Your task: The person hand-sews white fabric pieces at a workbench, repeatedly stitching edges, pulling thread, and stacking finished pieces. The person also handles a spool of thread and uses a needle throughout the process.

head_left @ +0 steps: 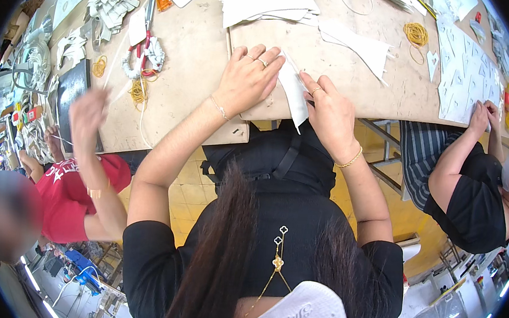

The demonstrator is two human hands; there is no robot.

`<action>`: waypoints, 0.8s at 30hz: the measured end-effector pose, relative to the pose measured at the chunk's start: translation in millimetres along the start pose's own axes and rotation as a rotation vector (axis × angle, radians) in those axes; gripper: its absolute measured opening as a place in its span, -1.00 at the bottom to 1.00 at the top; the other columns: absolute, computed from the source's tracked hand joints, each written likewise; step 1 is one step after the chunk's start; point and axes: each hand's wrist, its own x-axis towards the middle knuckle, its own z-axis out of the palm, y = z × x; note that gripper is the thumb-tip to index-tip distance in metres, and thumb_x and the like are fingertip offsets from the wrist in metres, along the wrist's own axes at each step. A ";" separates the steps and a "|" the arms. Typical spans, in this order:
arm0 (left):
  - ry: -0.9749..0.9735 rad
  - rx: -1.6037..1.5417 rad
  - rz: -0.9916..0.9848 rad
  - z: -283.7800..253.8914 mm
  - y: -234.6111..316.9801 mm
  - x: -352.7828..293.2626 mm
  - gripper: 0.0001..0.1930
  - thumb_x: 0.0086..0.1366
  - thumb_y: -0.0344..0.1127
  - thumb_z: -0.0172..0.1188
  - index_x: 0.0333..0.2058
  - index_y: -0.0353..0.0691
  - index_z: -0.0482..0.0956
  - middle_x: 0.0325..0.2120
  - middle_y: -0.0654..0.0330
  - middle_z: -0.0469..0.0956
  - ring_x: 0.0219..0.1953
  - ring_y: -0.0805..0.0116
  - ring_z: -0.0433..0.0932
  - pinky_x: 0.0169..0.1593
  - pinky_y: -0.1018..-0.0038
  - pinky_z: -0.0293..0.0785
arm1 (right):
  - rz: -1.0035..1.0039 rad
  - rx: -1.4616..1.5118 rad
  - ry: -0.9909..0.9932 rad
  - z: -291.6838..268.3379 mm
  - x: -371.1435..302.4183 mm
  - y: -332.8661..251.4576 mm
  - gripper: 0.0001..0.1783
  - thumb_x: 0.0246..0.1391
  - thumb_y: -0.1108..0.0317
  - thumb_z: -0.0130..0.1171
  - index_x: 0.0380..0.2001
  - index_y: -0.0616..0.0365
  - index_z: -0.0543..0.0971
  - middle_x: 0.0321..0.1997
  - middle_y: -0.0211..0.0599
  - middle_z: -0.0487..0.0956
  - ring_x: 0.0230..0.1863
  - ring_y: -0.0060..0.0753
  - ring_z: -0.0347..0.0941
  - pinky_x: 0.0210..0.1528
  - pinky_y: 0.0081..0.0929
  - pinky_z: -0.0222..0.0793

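Note:
A narrow white cut piece of sheet material (293, 93), fabric or leather, stands tilted at the table's near edge between my hands, its pointed lower end hanging over the edge. My left hand (248, 77) is closed at the piece's upper left side, fingers bent and fingertips partly hidden. On the other side, my right hand (331, 114) pinches the piece's right edge between thumb and fingers. Just beyond lies a stack of larger white cut pieces (271, 6). To its right, a single white piece (358, 44) lies flat on the table (191, 50).
Scissors (147, 28), an orange bottle-like item (163, 1) and yellow rubber bands (138, 91) lie left; another rubber-band bundle (415, 34) lies right. A person in red (82, 192) works at left, a person in black (475, 196) at right beside a marked white sheet (465, 68).

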 end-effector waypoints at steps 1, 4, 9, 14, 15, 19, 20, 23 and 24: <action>-0.002 0.003 0.002 0.2 -0.1 0.1 -0.60 0.20 -0.29 0.28 0.03 -0.17 0.56 0.11 0.24 0.51 0.07 0.24 0.46 0.08 0.27 0.31 | 0.001 -0.013 0.010 1.2 -0.6 -0.5 -0.54 0.07 0.36 0.34 0.09 0.03 0.63 -0.32 -0.25 0.51 -0.41 -0.15 0.53 -0.32 -0.31 0.49; 0.008 0.007 0.007 1.4 -0.7 -0.8 -0.60 0.20 -0.28 0.28 0.03 -0.15 0.56 0.11 0.25 0.51 0.07 0.25 0.47 0.08 0.26 0.31 | 0.055 0.120 -0.008 5.9 10.7 4.6 -0.54 0.10 0.30 0.36 0.09 0.12 0.62 -0.40 -0.30 0.54 -0.47 -0.33 0.54 -0.38 -0.40 0.47; 0.041 0.017 0.010 3.8 -0.4 -4.5 -0.61 0.20 -0.26 0.29 0.03 -0.12 0.57 0.12 0.26 0.50 0.08 0.27 0.45 0.08 0.24 0.31 | 0.317 0.572 -0.081 11.0 42.8 15.0 -0.54 0.13 0.23 0.32 0.03 0.30 0.61 -0.45 -0.09 0.64 -0.41 -0.32 0.61 -0.25 -0.35 0.50; 0.042 0.012 0.001 5.2 -0.7 -4.9 -0.60 0.19 -0.25 0.28 0.03 -0.11 0.57 0.11 0.27 0.50 0.09 0.28 0.44 0.10 0.24 0.30 | 0.211 0.450 -0.041 2.2 48.1 16.8 -0.58 0.11 0.34 0.29 0.04 0.23 0.63 -0.35 -0.04 0.65 -0.35 -0.20 0.62 -0.19 -0.33 0.51; 0.043 0.001 -0.002 5.1 -0.5 -4.7 -0.60 0.19 -0.25 0.28 0.03 -0.11 0.57 0.11 0.27 0.50 0.09 0.28 0.44 0.10 0.24 0.30 | 0.196 0.416 -0.047 0.2 43.8 16.1 -0.59 0.11 0.35 0.29 0.05 0.20 0.63 -0.34 -0.06 0.65 -0.35 -0.19 0.62 -0.19 -0.31 0.51; 0.041 0.005 -0.003 4.0 -0.3 -2.4 -0.61 0.17 -0.24 0.29 0.00 -0.11 0.57 0.08 0.25 0.52 0.06 0.28 0.46 0.09 0.25 0.31 | -0.027 0.146 -0.017 3.9 25.9 7.8 -0.59 0.09 0.45 0.22 0.06 0.04 0.63 -0.32 -0.19 0.58 -0.37 -0.18 0.62 -0.28 -0.27 0.54; 0.058 0.017 0.009 3.5 -0.7 -1.7 -0.61 0.15 -0.24 0.29 -0.02 -0.11 0.58 0.06 0.24 0.54 0.03 0.29 0.47 0.07 0.25 0.32 | -0.061 0.096 -0.001 6.7 23.2 5.8 -0.57 0.09 0.47 0.20 0.07 0.02 0.63 -0.33 -0.22 0.56 -0.37 -0.20 0.62 -0.30 -0.27 0.54; 0.080 0.022 0.025 2.5 -1.4 -0.2 -0.61 0.13 -0.23 0.31 -0.04 -0.12 0.58 0.03 0.23 0.55 0.01 0.30 0.49 0.04 0.26 0.33 | -0.098 0.015 0.014 14.1 19.8 3.2 -0.46 0.00 0.52 0.28 0.11 -0.04 0.61 -0.34 -0.25 0.50 -0.41 -0.21 0.58 -0.35 -0.29 0.52; 0.081 0.020 0.028 2.2 -1.6 0.0 -0.61 0.13 -0.22 0.31 -0.05 -0.12 0.58 0.03 0.23 0.55 0.01 0.30 0.49 0.04 0.27 0.33 | -0.103 -0.024 0.015 16.1 18.8 2.5 -0.47 0.01 0.52 0.26 0.11 -0.04 0.62 -0.34 -0.26 0.50 -0.43 -0.21 0.58 -0.36 -0.30 0.52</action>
